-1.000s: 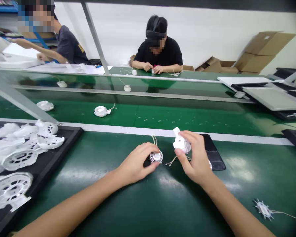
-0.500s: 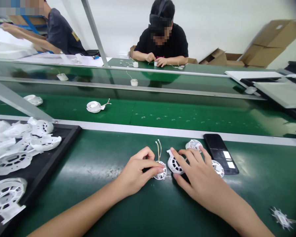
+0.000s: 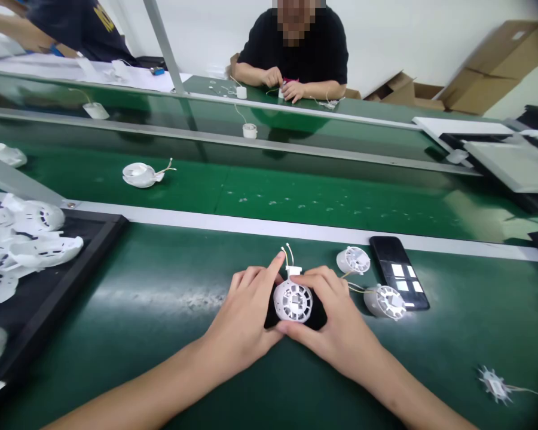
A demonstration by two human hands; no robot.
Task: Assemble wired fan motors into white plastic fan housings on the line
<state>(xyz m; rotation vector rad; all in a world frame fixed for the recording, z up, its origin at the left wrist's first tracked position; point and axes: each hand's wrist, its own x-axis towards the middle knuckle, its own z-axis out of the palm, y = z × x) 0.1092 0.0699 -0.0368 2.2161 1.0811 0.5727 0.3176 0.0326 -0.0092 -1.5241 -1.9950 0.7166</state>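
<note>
Between my two hands sits a white round slotted plastic housing point(image 3: 293, 302) with a short neck on its far side. Two thin wires point(image 3: 289, 255) rise beside the neck. My left hand point(image 3: 251, 304) is closed against the housing's left side, its index finger stretched to the wires. From the right, my right hand point(image 3: 334, 310) grips the housing, thumb at the near edge and index finger by the neck. Just right of my right hand lie a white round wired part point(image 3: 388, 301) and a similar white part point(image 3: 353, 260) farther back.
A black phone point(image 3: 397, 269) lies at the right. A black tray point(image 3: 94, 239) at left holds several white housings point(image 3: 40, 248). Beyond the bench edge, a green belt point(image 3: 269, 191) carries a wired white piece point(image 3: 141, 174). A star-shaped wired part point(image 3: 495, 383) lies near right. A co-worker point(image 3: 296, 54) sits opposite.
My right hand has brought the slotted housing left over the small wired part that my left hand was pinching. Both hands now meet around the housing. The belt's white pieces appear farther left.
</note>
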